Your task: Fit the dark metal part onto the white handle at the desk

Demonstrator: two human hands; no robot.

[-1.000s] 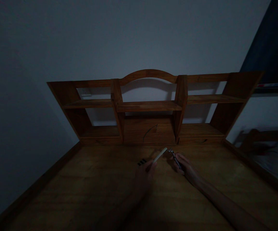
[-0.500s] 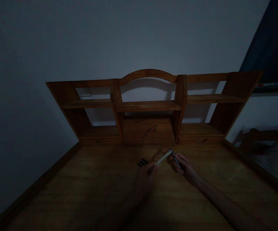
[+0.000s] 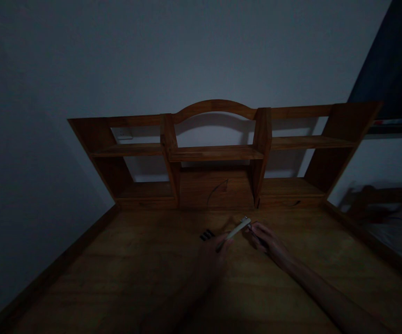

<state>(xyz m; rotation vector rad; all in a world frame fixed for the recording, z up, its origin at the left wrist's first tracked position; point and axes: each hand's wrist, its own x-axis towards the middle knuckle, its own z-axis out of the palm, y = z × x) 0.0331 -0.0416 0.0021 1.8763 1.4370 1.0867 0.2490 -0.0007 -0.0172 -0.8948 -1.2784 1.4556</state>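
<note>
Against a pale wall [image 3: 187,51] stands a wooden desk [image 3: 124,273], its top running from the lower edge up to a wooden hutch [image 3: 218,153] with an arched centre, open shelves and three lower bays. Off to the right, past the desk's edge, a darker panel [image 3: 392,60] fills the upper corner, and blurred furniture [image 3: 378,204] sits below it. The room is very dim.

Near the middle of the desk, the left hand [image 3: 209,253] is closed around the lower end of a pale stick [image 3: 236,229], which slants up and to the right. The right hand [image 3: 266,239] is curled on a thin metal tool [image 3: 252,228], whose tip meets the upper end of the stick, just beside the fingers. Just left of the left hand, small dark pieces [image 3: 206,235] lie on the wood.

Darkness hides what the stick and the tool really are, and the left forearm fades into shadow. The right forearm is cut off at the lower edge.
</note>
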